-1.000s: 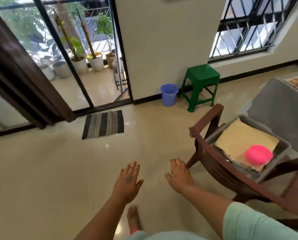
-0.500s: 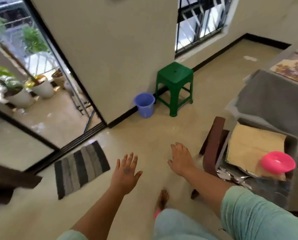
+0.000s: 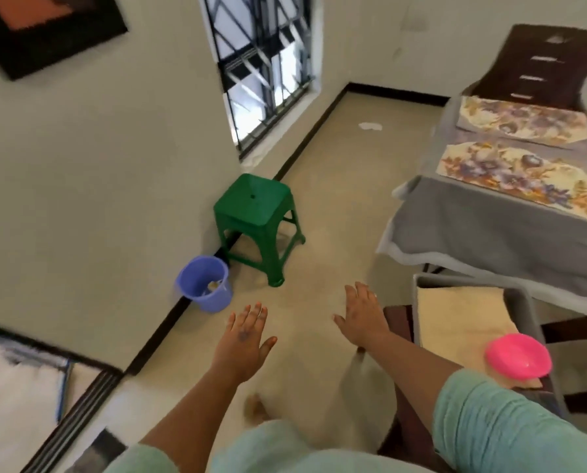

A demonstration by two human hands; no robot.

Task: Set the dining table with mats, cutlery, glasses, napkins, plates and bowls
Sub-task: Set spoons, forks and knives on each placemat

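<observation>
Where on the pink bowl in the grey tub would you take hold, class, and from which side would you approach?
Pinch the rim of the pink bowl on its near left edge, coming from above with the right hand, which is closest and open. The bowl sits upright on the beige mat in the grey tub, so its thin rim is exposed while the tub walls likely hinder a sideways approach.

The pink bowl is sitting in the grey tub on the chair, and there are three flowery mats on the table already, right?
Nearly. The head view shows two flowery mats on the table, not three. The pink bowl does sit in the grey tub on the chair.
</observation>
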